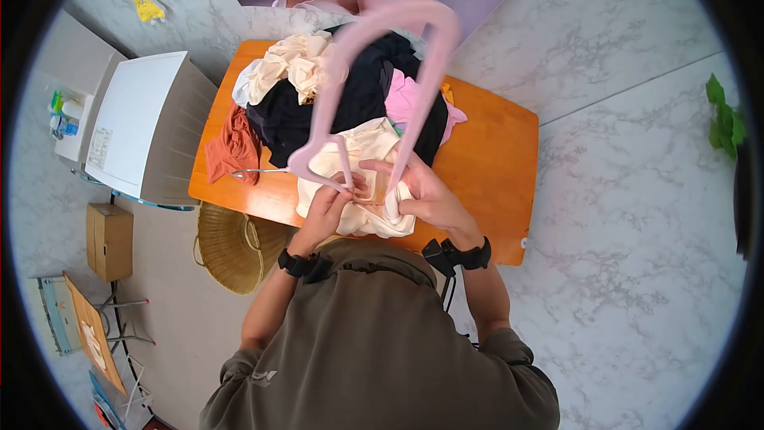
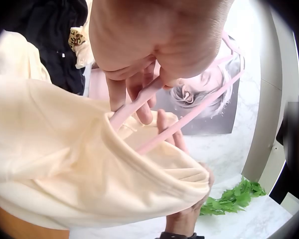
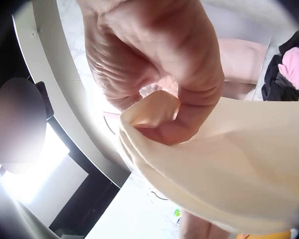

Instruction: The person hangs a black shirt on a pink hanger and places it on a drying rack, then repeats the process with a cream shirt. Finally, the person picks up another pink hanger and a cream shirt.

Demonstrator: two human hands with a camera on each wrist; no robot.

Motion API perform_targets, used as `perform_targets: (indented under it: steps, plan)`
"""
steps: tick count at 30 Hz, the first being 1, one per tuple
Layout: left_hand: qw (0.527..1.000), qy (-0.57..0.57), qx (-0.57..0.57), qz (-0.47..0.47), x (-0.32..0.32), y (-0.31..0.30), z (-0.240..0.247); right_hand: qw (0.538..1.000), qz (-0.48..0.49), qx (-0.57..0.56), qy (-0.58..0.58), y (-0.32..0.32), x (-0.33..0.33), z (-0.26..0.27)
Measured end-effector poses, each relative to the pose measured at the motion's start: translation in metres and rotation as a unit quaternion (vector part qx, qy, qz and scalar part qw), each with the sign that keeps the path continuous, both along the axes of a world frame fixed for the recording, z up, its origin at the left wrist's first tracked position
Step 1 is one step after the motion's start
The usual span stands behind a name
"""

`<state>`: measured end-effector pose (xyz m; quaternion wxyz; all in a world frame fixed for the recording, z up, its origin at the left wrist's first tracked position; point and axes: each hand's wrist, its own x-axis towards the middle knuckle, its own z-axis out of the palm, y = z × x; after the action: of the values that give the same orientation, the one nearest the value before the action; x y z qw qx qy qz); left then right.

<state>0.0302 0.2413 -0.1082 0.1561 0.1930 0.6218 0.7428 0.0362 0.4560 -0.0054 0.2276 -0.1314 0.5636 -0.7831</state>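
Right at the front edge of the wooden tabletop (image 1: 493,159) lay the cream garment (image 1: 374,219), and both hands were in it. The left hand (image 1: 322,211) pinched one arm of the pink plastic hanger (image 1: 434,72) where it slid into the garment's opening. The right hand (image 1: 422,195) was clenched on a fold of the cream fabric, probably to hold that opening wide so the hanger could pass. The rest of the hanger rose from the garment toward the camera, its hook uppermost.

Just behind the garment sat a heap of clothes: a black piece (image 1: 358,95) in the middle, pink to one side, more cream on top. Left of the garment a rust-coloured cloth (image 1: 235,143) draped over the edge, with a metal hanger hook (image 1: 255,173) beside it. Below and left of the garment stood a wicker basket (image 1: 235,247), and further left a white cabinet (image 1: 139,123). Its label was too small to read.
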Motion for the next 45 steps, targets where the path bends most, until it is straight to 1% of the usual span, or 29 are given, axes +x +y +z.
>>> perform_targets:
  steps: [1,3,5,6,7,8,12,14,15,17,18,20,21,23,24,26,27,29,30,32,33,35,36,38,39,41,42,44,45]
  plan:
    - [0.998,0.048,-0.049,-0.003,0.001,0.001,0.0,0.999,-0.027,0.002,0.039,-0.001,0.001,0.0]
    - [0.996,0.056,-0.071,0.013,0.0,-0.004,-0.003,0.999,-0.033,0.004,0.023,0.003,0.002,-0.003]
    - [0.984,0.105,-0.145,0.012,0.0,-0.013,-0.014,0.999,-0.038,0.005,0.007,0.009,0.004,-0.003]
    - [0.984,0.105,-0.146,0.013,0.0,-0.018,-0.011,0.998,-0.057,0.016,0.001,0.012,0.005,-0.003]
    - [0.974,0.106,-0.199,-0.011,-0.001,-0.024,-0.002,0.997,-0.077,0.027,-0.005,0.012,0.005,0.001]
    - [0.961,0.107,-0.252,-0.036,-0.001,-0.028,0.007,0.997,-0.069,-0.027,-0.017,0.009,0.005,0.006]
    - [0.955,0.089,-0.28,-0.044,-0.003,-0.04,0.027,0.996,-0.086,0.004,-0.008,0.015,0.001,-0.011]
    - [0.947,0.103,-0.299,-0.052,-0.004,-0.044,0.028,0.993,-0.079,-0.066,-0.064,0.023,0.0,-0.011]
    - [0.947,0.103,-0.3,-0.052,-0.003,-0.043,0.029,0.993,-0.079,-0.066,-0.064,0.026,-0.001,-0.011]
    - [0.954,0.08,-0.283,-0.055,-0.002,-0.043,0.033,0.961,-0.058,-0.249,-0.106,0.03,-0.003,-0.012]
    - [0.954,0.08,-0.284,-0.055,-0.002,-0.043,0.036,0.961,-0.057,-0.249,-0.106,0.029,-0.003,-0.01]
    - [0.956,0.069,-0.278,-0.069,-0.001,-0.043,0.039,0.944,-0.102,-0.275,-0.149,0.026,-0.001,-0.001]
    - [0.956,0.069,-0.278,-0.069,-0.002,-0.042,0.038,0.944,-0.103,-0.275,-0.149,0.028,-0.003,-0.008]
    - [0.958,0.092,-0.266,-0.056,-0.001,-0.042,0.033,0.97,-0.089,-0.217,-0.066,0.033,-0.005,-0.031]
    - [0.958,0.091,-0.267,-0.057,-0.001,-0.042,0.031,0.97,-0.09,-0.217,-0.067,0.034,-0.006,-0.034]
    - [0.966,0.022,-0.255,-0.035,0.0,-0.041,0.03,0.98,-0.159,-0.114,-0.035,0.034,-0.005,-0.038]
    - [0.966,0.02,-0.256,-0.035,0.0,-0.04,0.031,0.98,-0.158,-0.115,-0.037,0.033,-0.004,-0.039]
    - [0.962,0.096,-0.257,-0.002,-0.001,-0.039,0.031,0.974,-0.223,-0.038,0.004,0.03,-0.002,-0.04]
    - [0.962,0.095,-0.257,-0.001,-0.001,-0.041,0.028,0.974,-0.222,-0.039,0.003,0.029,0.0,-0.036]
    - [0.969,0.049,-0.243,0.002,-0.002,-0.046,0.02,0.973,-0.214,0.067,0.046,0.029,0.004,-0.022]
    - [0.969,0.049,-0.243,0.001,-0.003,-0.045,0.021,0.973,-0.214,0.067,0.045,0.028,0.004,-0.021]
    - [0.966,0.047,-0.249,0.043,-0.002,-0.043,0.022,0.968,-0.195,0.13,0.088,0.025,0.005,-0.02]
    - [0.966,0.047,-0.249,0.043,-0.002,-0.042,0.021,0.968,-0.196,0.13,0.088,0.022,0.006,-0.017]
    - [0.965,0.011,-0.241,0.106,-0.002,-0.04,0.015,0.963,-0.236,0.081,0.098,0.016,0.008,-0.011]
    - [0.965,0.011,-0.241,0.107,-0.001,-0.039,0.017,0.963,-0.236,0.08,0.098,0.016,0.008,-0.013]
    - [0.969,-0.072,-0.229,0.063,0.002,-0.035,0.023,0.945,-0.291,0.073,0.126,0.019,0.007,-0.02]
    - [0.969,-0.072,-0.229,0.063,0.005,-0.032,0.03,0.947,-0.3,0.056,0.106,0.02,0.007,-0.02]
    - [0.979,-0.149,-0.138,0.02,0.008,-0.024,0.041,0.94,-0.318,0.058,0.11,0.012,0.012,-0.019]
    - [0.979,-0.149,-0.138,0.02,0.008,-0.022,0.04,0.932,-0.337,0.061,0.115,0.009,0.014,-0.018]
